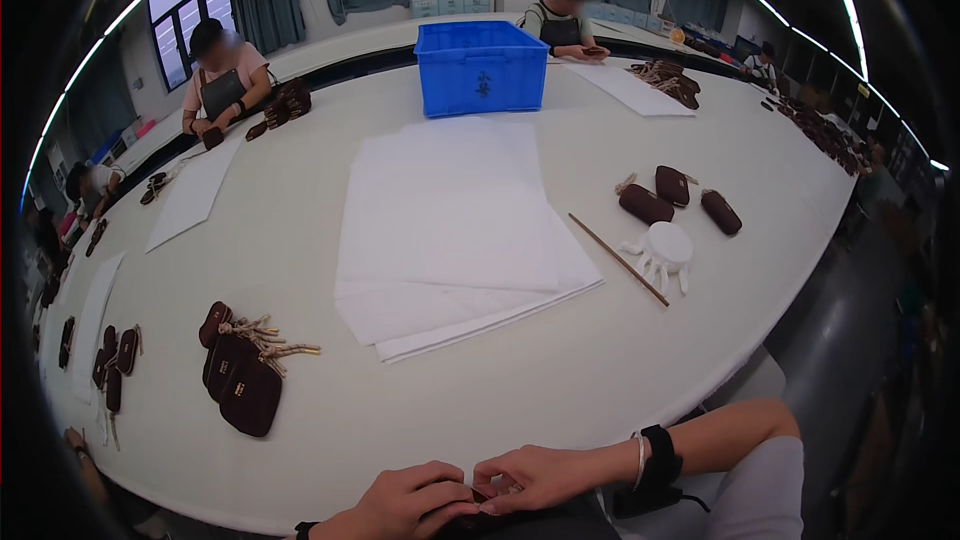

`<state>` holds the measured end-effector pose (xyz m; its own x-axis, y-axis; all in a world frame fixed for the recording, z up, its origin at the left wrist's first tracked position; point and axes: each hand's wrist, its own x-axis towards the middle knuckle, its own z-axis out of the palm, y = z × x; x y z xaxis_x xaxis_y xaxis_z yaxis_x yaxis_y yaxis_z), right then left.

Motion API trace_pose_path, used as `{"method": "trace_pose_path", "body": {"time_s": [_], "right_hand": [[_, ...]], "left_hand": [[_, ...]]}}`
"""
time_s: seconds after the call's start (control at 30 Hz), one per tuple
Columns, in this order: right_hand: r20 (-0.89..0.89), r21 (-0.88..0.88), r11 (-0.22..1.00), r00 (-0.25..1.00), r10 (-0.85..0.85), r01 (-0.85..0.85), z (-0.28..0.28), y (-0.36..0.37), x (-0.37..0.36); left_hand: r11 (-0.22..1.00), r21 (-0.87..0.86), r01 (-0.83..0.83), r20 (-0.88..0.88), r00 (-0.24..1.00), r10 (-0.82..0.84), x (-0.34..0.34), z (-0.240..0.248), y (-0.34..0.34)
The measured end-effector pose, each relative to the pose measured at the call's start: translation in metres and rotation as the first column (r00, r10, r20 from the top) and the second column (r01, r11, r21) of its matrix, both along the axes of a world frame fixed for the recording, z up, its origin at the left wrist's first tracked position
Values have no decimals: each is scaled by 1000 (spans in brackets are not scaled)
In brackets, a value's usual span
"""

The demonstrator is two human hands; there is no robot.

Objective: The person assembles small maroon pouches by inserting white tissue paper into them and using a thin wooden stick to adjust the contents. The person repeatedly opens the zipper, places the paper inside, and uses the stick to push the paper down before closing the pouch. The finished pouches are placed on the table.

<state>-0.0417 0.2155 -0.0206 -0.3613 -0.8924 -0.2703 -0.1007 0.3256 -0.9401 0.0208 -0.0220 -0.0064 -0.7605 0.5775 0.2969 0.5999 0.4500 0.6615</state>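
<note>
At the table's near edge my left hand and my right hand meet, fingers bent and pinching. Between them is a small dark brown pouch, mostly hidden by the fingers. A bit of beige cord shows under my right fingers. Ahead to the left lies an overlapping row of dark brown zip pouches with knotted beige cord pulls. Three more brown pouches rest to the right, beside a round white thing with white strips and a thin brown stick.
Stacked white sheets cover the table's middle, with a blue plastic bin behind them. Co-workers sit around the far and left sides, near other pouch piles. The white table's edge curves along my right.
</note>
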Motion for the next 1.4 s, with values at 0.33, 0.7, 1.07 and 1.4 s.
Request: {"method": "trace_pose_path", "body": {"time_s": [0.33,0.7,1.07,1.4], "right_hand": [[578,-78,953,792,-196,293,23,-5,21],[626,-90,933,749,-218,348,27,7,22],[594,-227,917,793,-137,328,54,1,19],[598,-192,932,789,-136,306,39,14,26]], "left_hand": [[971,-218,97,-152,979,-132,1,35,2],[833,491,-256,268,954,134,10,-23,-2],[998,-41,-50,111,992,54,6,56,-8],[968,247,-29,203,979,-23,12,23,0]]}}
